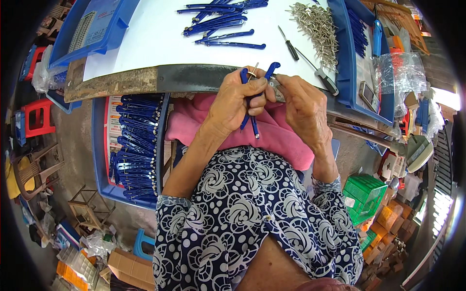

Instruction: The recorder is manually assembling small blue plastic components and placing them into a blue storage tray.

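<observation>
Above my lap, my left hand [238,99] is closed round a blue two-armed tool [273,69], its arms crossing and spread apart at both ends. A thin metal pin [256,67] sticks up beside the thumb, at the tool's upper end. To the right, the thumb and fingers of my right hand [305,103] pinch together close to the tool's right arm. Something small and silvery shows at those fingertips, too small to name. On the white tabletop lie several loose blue arms [216,23] and a heap of silvery metal pins [318,31].
Two screwdrivers [326,80] lie near the table's edge, beside a blue bin [343,63] on the right. Another blue bin [104,43] stands at the left. Below it, a blue crate [100,160] holds stacked blue tools [138,145]. A pink cloth [194,119] covers my lap.
</observation>
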`<state>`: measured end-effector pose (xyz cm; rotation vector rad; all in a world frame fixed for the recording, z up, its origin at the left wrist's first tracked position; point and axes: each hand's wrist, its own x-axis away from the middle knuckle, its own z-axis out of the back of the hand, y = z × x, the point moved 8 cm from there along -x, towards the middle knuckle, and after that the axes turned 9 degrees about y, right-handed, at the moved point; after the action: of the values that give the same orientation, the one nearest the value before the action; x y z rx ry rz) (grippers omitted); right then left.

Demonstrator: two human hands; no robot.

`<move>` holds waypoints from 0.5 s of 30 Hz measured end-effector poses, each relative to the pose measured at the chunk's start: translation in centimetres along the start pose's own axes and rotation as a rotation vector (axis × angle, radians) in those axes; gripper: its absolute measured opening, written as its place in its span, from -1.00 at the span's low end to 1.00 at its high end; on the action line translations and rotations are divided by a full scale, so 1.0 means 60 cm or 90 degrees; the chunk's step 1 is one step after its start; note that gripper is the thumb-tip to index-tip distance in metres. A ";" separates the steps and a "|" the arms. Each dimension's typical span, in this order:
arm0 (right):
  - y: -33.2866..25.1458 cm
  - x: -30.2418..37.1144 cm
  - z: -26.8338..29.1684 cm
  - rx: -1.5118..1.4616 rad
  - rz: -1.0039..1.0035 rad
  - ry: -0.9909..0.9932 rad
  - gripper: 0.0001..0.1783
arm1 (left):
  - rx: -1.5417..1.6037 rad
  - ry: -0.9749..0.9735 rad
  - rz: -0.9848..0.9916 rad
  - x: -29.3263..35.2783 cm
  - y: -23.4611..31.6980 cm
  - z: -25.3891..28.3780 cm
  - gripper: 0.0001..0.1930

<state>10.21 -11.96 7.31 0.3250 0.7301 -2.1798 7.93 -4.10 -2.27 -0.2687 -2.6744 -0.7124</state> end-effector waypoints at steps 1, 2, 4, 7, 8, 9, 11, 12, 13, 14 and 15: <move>0.001 0.001 0.004 -0.002 0.002 0.008 -0.75 | 0.000 0.000 0.000 -0.001 -0.002 -0.001 -0.90; 0.002 0.002 0.007 -0.005 0.003 0.017 -0.76 | -0.018 0.019 -0.026 -0.002 0.000 0.002 -0.89; 0.012 0.003 0.009 -0.010 -0.004 0.021 -0.79 | -0.037 0.038 -0.051 -0.003 0.004 0.007 -0.88; 0.044 0.007 0.009 -0.020 -0.034 0.047 -0.82 | -0.010 0.034 -0.036 -0.002 0.004 0.010 -0.89; 0.061 0.008 0.010 -0.024 -0.054 0.068 -0.84 | 0.028 0.015 -0.013 -0.005 0.000 0.011 -0.88; 0.073 0.009 0.006 -0.025 -0.054 0.069 -0.84 | 0.066 -0.004 0.009 -0.006 -0.003 0.009 -0.88; 0.115 0.015 -0.002 0.014 -0.118 0.071 -0.85 | 0.071 0.003 0.012 -0.007 -0.002 0.010 -0.87; 0.130 0.018 -0.007 0.022 -0.146 0.072 -0.85 | 0.077 0.010 0.014 -0.008 -0.003 0.010 -0.87; 0.139 0.021 -0.012 0.021 -0.146 0.072 -0.85 | 0.076 0.011 0.014 -0.008 -0.003 0.010 -0.87; 0.143 0.023 -0.013 0.042 -0.127 0.087 -0.85 | 0.069 0.008 0.012 -0.007 -0.004 0.009 -0.84; 0.146 0.024 -0.014 0.062 -0.107 0.102 -0.85 | 0.062 0.005 0.009 -0.007 -0.004 0.008 -0.81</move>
<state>15.94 -16.87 2.52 0.5089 0.7626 -2.3739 8.13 -4.12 -2.92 -0.2591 -2.6863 -0.5762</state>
